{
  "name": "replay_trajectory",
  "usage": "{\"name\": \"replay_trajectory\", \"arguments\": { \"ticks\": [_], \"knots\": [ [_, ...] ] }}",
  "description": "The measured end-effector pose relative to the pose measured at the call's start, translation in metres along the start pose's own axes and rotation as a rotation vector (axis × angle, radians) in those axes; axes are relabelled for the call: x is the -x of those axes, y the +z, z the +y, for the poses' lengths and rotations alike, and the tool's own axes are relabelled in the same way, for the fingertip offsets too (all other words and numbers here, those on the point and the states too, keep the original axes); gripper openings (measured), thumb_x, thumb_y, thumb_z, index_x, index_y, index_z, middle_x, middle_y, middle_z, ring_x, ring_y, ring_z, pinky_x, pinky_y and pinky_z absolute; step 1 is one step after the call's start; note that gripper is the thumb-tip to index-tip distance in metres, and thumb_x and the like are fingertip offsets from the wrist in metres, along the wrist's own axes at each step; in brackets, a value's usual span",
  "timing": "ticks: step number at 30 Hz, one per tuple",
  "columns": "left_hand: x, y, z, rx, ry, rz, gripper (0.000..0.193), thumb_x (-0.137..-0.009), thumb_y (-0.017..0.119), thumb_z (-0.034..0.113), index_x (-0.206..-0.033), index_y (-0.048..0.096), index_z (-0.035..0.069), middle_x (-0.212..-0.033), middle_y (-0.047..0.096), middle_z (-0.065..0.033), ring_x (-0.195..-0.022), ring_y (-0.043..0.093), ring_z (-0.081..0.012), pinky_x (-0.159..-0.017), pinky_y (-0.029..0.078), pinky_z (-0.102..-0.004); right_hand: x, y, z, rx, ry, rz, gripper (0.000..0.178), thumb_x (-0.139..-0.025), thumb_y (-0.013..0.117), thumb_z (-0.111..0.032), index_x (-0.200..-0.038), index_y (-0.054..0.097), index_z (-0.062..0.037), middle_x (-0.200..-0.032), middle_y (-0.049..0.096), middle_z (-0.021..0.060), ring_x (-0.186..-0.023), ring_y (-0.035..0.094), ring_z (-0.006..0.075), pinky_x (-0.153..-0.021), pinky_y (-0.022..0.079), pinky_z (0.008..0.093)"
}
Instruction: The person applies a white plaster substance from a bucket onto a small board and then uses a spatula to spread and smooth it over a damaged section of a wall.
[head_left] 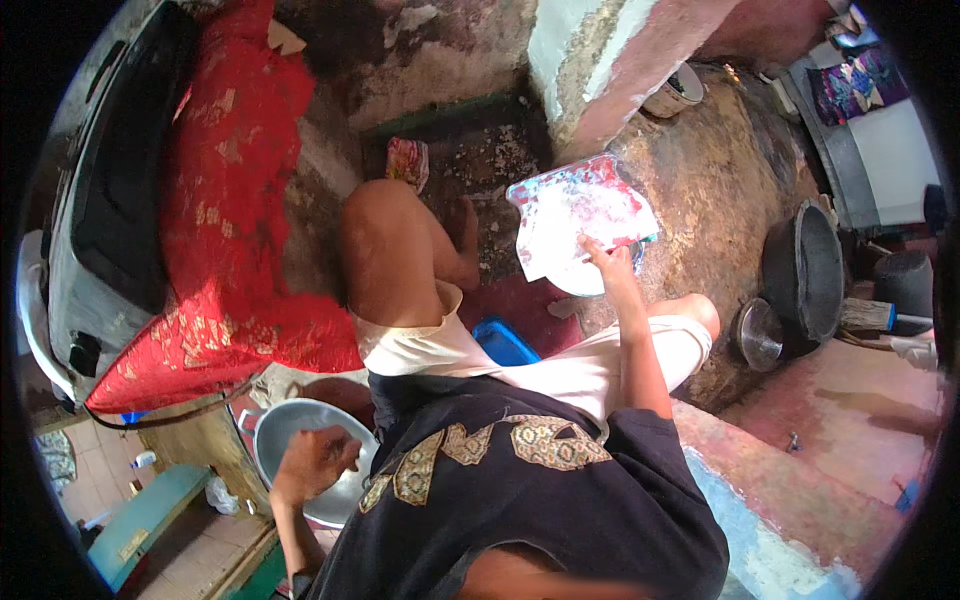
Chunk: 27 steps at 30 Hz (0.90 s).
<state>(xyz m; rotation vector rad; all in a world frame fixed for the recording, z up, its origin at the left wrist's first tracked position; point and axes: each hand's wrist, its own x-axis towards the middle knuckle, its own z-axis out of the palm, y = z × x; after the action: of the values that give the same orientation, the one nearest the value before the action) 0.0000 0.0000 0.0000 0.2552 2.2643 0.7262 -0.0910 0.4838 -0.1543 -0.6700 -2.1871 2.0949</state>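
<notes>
At the far left, a black and grey boxy appliance (120, 190) stands beside a red cloth with pale worn patches (235, 190). Below this cloth, the left hand (318, 462) is over a round silver-coloured metal basin (283, 418); its fingers are half bent, and I cannot tell whether they hide something small or touch the basin. In the middle, a bright blue plastic container (507, 343) is between the legs of the person. A little to the right, the right hand (612, 262) grasps the lower right part of a white sheet with red and blue markings (575, 215), which is in front of the knees. Farther right, a round shiny metal lid (760, 335) leans near a deep blackened metal pot (818, 270).
</notes>
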Motion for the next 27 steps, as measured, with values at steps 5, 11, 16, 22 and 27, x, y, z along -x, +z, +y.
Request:
{"name": "replay_trajectory", "arguments": {
  "ticks": [5,11,16,22,27],
  "knots": [
    [-0.099,-0.031,0.157,0.233,0.647,0.213,0.010,-0.085,0.052,0.006,-0.078,0.055,0.000,-0.070,0.060,-0.0061,-0.064,0.056,-0.0100,-0.060,0.046,-0.0254,0.028,-0.012,-0.023,0.093,0.014,-0.105,0.068,-0.074,0.073,-0.033,-0.120,0.044,0.0070,-0.111,0.057,0.0120,-0.102,0.054,0.0170,-0.084,0.044,0.0298],
    [-0.293,0.035,0.210,0.278,0.584,0.198,0.051,-0.084,0.063,0.027,-0.122,0.047,-0.004,-0.099,0.064,-0.0154,-0.090,0.060,-0.0199,-0.079,0.045,-0.0301,0.053,-0.027,-0.018,0.080,-0.073,-0.325,0.050,-0.079,0.069,-0.024,-0.118,0.051,-0.0003,-0.103,0.061,0.0058,-0.094,0.055,0.0160,-0.088,0.043,0.0313],
    [-0.344,0.106,0.169,0.718,0.538,-0.266,0.036,-0.087,0.057,0.021,-0.115,0.052,-0.001,-0.107,0.058,-0.0046,-0.096,0.052,-0.0111,-0.083,0.041,-0.0254,0.060,-0.046,0.015,0.068,0.084,-0.295,0.056,-0.079,0.070,-0.030,-0.121,0.050,0.0014,-0.109,0.060,0.0116,-0.104,0.053,0.0180,-0.093,0.041,0.0339],
    [-0.342,0.174,0.113,1.391,-0.061,-0.037,0.035,-0.076,0.049,0.010,-0.110,0.054,0.005,-0.105,0.058,-0.0043,-0.098,0.053,-0.0180,-0.089,0.039,-0.0306,0.037,-0.077,0.034,0.235,0.246,-0.069,0.034,-0.080,0.069,-0.026,-0.102,0.063,-0.0004,-0.095,0.065,0.0081,-0.088,0.059,0.0158,-0.079,0.047,0.0302],
    [-0.353,0.204,0.079,1.827,-0.291,0.021,0.019,-0.082,0.049,0.021,-0.095,0.055,0.009,-0.093,0.056,-0.0076,-0.088,0.053,-0.0192,-0.083,0.041,-0.0353,-0.014,-0.092,0.006,0.721,-0.222,0.498,0.018,-0.086,0.061,-0.019,-0.095,0.064,-0.0043,-0.089,0.065,0.0106,-0.078,0.059,0.0211,-0.072,0.046,0.0325]
  ]
}}
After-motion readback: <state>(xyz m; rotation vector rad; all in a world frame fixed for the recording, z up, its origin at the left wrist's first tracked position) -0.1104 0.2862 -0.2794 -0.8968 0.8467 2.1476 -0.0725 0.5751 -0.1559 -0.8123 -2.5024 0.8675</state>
